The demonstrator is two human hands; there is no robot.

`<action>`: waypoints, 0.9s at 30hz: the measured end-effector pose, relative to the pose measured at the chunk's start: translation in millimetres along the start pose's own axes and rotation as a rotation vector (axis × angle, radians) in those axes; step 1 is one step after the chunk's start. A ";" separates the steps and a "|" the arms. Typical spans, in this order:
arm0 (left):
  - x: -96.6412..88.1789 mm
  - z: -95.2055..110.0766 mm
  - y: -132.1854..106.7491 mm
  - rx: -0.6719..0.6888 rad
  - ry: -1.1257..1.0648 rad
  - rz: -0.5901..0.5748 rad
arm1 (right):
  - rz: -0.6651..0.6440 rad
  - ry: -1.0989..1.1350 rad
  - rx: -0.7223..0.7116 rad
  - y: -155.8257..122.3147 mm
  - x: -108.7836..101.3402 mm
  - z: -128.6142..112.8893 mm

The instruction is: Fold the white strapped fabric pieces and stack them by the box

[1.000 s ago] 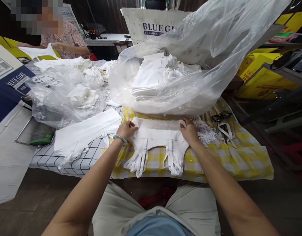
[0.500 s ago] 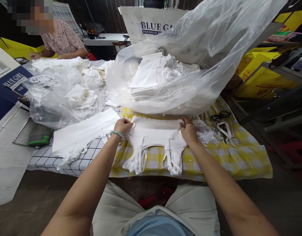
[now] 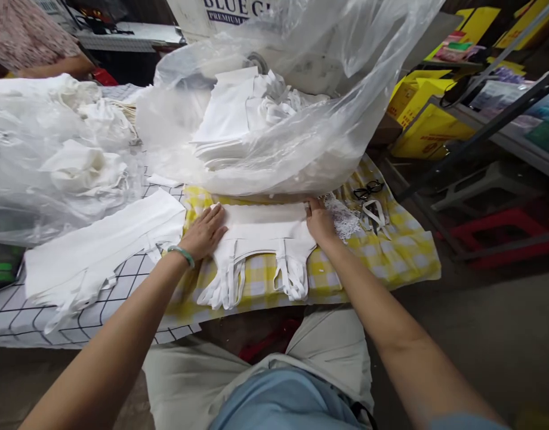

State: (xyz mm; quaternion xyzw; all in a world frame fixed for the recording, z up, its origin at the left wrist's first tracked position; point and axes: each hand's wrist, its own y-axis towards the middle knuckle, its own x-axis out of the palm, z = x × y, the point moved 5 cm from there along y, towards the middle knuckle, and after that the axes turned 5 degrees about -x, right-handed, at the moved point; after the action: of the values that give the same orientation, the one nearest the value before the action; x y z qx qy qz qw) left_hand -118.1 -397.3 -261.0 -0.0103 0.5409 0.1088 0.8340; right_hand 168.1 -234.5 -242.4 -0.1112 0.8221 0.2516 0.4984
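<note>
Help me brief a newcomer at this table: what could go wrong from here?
The straps of the white garment lie in loose loops near the table's edge, so they might tangle or snag. The white scraps beside the right hand could cling to it. The plastic bag bulging just beyond might slump over it.

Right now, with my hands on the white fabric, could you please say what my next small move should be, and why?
Perhaps press the white fabric flat at its left edge with your left hand: its extended fingers lie there, while your right hand is at the opposite edge and could steady it.
</note>
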 end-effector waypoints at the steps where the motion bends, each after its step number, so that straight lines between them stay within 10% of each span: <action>1: -3.3 1.7 -1.6 -0.002 0.003 0.030 | 0.007 -0.020 -0.017 -0.8 -3.5 -1.8; 10: 3.0 11.8 -13.0 -0.105 0.116 -0.173 | -0.415 -0.050 -0.342 -27.7 12.7 -14.8; 16: -26.3 80.6 -39.8 -0.066 -0.190 0.136 | -0.314 -0.057 -0.394 -28.1 -1.2 -25.4; 21: 20.9 164.9 -81.0 -0.207 -0.525 -0.147 | -0.352 -0.026 -0.469 -19.5 12.0 -50.5; 27: 54.6 167.5 -79.8 -0.378 -0.591 -0.154 | -0.369 -0.043 -0.445 -15.2 27.9 -47.3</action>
State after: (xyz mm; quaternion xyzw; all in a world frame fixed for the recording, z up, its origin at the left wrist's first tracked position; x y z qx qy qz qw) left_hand 69.3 -443.4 -249.0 -0.1731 0.2444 0.1418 0.9435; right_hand 125.3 -270.3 -253.6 -0.3602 0.7018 0.3332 0.5164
